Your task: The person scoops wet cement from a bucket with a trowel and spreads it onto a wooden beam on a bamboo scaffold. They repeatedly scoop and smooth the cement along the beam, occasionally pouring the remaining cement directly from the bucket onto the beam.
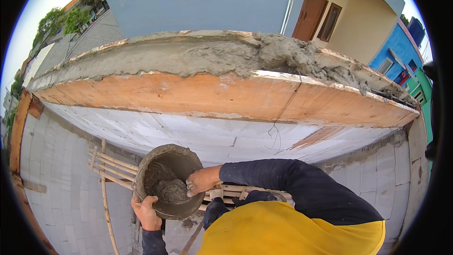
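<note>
A round, mortar-crusted bucket (192, 207) is tilted in front of me, with wet grey concrete (171, 191) in its bottom. My left hand (147, 212) grips the bucket's near left side, thumb up over the rim. At the opposite side, my right hand (204, 179) is closed at the rim, fingertips reaching inside the bucket; its palm side is hidden. Beyond the bucket runs an orange-brown formwork board (188, 95). Wet concrete (212, 55) lies along its top, smooth at the left and heaped in rough lumps (288, 54) right of centre.
A loose tie wire (289, 106) hangs down the board's face. Below it stands a pale block wall (212, 132). Bamboo scaffold poles (113, 164) are at the left, and more slats lie under me by my feet. A blue-grey house wall (236, 4) rises behind.
</note>
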Available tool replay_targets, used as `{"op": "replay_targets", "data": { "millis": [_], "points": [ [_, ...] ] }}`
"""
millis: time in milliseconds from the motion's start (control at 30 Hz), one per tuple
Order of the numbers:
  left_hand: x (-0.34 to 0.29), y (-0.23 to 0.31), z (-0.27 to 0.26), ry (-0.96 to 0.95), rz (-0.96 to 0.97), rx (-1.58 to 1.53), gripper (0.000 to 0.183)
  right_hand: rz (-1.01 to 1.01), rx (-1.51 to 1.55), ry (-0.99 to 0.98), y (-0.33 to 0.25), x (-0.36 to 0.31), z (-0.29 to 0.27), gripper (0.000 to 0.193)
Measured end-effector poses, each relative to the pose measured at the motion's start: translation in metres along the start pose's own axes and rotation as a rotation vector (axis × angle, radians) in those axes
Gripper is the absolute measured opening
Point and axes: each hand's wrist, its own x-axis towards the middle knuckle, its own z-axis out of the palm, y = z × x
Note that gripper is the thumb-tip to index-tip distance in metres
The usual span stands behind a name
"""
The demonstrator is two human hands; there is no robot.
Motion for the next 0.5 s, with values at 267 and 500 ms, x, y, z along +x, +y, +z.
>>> {"op": "replay_targets", "data": {
  "millis": [267, 500],
  "points": [
    [-0.013, 0.015, 0.013, -0.081, -0.101, -0.387, 0.047, 0.167, 0.145, -0.057, -0.066, -0.14, -0.086, 0.039],
    [-0.009, 0.01, 0.017, -0.031, -0.284, -0.468, 0.047, 0.15, 0.134, 0.159, -0.122, -0.27, -0.151, 0.058]
  ]
}}
